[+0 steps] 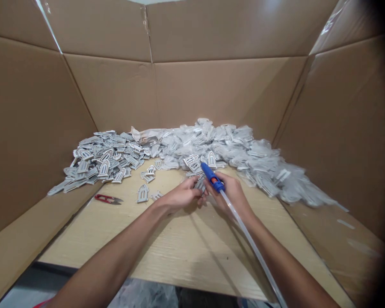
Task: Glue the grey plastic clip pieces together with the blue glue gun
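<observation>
My left hand is closed on a small grey arch-shaped plastic part in the middle of the wooden table. My right hand grips a blue air-blow tool with an orange collar. A clear hose runs from the tool back along my right forearm. The two hands touch over the part. Just beyond them lie more grey parts.
A heap of loose grey arch parts lies at the left back, and a heap of parts in clear bags at the right. Red thread snips lie at the left. Cardboard walls enclose the table on three sides.
</observation>
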`<state>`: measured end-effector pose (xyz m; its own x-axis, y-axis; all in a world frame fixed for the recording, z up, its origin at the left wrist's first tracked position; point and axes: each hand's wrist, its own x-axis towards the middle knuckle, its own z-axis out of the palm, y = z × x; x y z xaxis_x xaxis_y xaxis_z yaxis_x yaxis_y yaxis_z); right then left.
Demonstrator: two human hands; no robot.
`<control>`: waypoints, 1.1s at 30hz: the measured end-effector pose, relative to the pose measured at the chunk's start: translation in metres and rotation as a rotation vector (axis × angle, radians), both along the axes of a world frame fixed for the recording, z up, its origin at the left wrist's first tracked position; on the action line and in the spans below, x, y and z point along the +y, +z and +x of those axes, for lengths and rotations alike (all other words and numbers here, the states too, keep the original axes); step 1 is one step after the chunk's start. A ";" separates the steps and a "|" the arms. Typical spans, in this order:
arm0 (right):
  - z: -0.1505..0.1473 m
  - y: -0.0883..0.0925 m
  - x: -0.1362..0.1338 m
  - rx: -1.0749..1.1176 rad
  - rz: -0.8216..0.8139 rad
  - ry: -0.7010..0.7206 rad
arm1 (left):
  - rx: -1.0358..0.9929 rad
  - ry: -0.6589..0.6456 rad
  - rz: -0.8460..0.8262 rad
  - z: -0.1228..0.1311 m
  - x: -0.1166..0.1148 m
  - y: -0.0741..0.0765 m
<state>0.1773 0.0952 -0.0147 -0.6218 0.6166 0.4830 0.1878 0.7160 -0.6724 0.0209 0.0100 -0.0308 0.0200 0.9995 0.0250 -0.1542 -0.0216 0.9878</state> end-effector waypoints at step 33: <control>0.007 0.011 -0.002 -0.091 -0.078 0.034 | -0.072 0.346 0.079 0.004 0.004 0.013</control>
<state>0.1846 0.0932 -0.0035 -0.6816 0.6283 0.3751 0.2271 0.6689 -0.7078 0.0246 0.0136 -0.0177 -0.3242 0.9416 0.0915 -0.1935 -0.1607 0.9679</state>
